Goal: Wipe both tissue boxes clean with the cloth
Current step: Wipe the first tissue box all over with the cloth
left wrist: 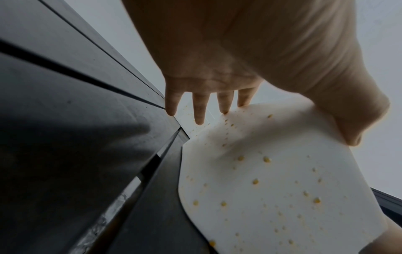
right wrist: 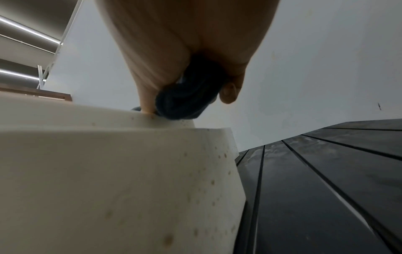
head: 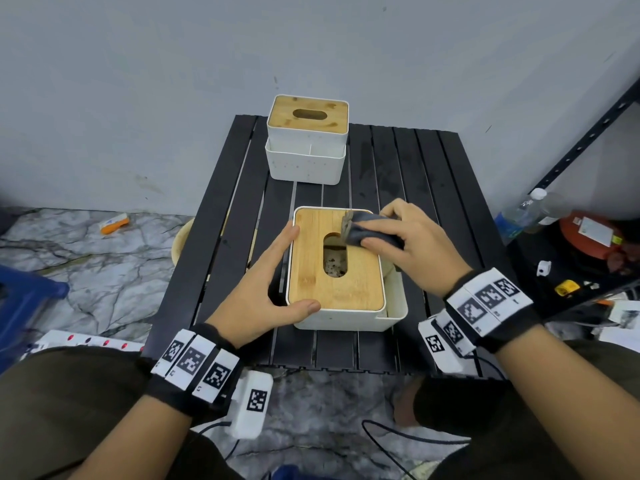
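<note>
Wiping the near tissue box lid

Gripping a bunched dark grey cloth point(head: 372, 230), the right hand point(head: 415, 247) presses it onto the far right part of the wooden lid point(head: 332, 289) of the near tissue box point(head: 346, 320), beside the oval slot point(head: 335, 254). Thumb and fingers curl round the cloth, a tight grip; the right wrist view shows the wad point(right wrist: 185, 101) squeezed between thumb and fingers right at the box's top edge. The left hand point(head: 263, 289) steadies the same box from its left side, fingers straight along the white wall and thumb laid across the near left corner of the lid, an open grip with nothing held. In the left wrist view the white wall point(left wrist: 272, 180) is dotted with small yellowish spots. This box stands in the middle of the black slatted table point(head: 433, 174). The second tissue box point(head: 306, 143), white with its own wooden lid, stands well apart at the table's far edge, near the grey wall point(head: 138, 81).
</note>
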